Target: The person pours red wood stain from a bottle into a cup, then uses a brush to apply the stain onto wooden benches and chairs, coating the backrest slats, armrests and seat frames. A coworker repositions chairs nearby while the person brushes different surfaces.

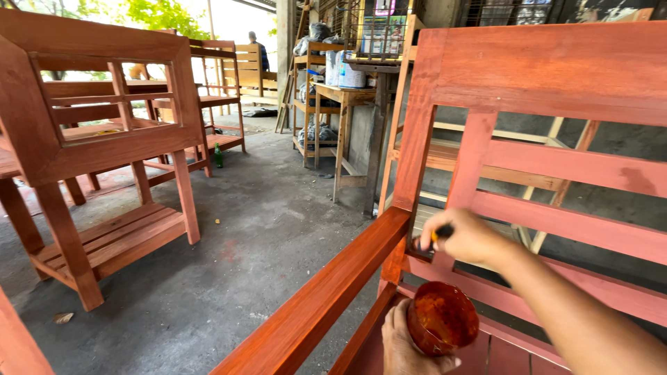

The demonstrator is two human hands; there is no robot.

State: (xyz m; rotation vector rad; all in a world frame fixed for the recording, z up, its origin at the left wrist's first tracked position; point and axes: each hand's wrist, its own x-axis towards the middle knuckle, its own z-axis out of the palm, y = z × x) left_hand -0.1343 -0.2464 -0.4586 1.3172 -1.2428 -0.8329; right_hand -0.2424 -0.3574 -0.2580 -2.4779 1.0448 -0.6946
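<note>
My right hand (469,238) grips a paintbrush (429,244) and presses its bristles against the lower end of the corner post of a reddish-brown wooden bench (528,76). The bench's armrest (326,295) runs toward me at the lower centre and looks glossy. My left hand (406,344) holds a small round container (442,318) of red-brown stain just below the brush, above the bench seat. The brush tip is partly hidden behind my fingers.
Stained wooden tables with lower slatted shelves (104,160) stand at the left on the concrete floor (257,243). Unpainted wooden shelving (333,111) with bags and buckets is behind. A green bottle (218,156) sits on the floor. A person (258,48) stands far back.
</note>
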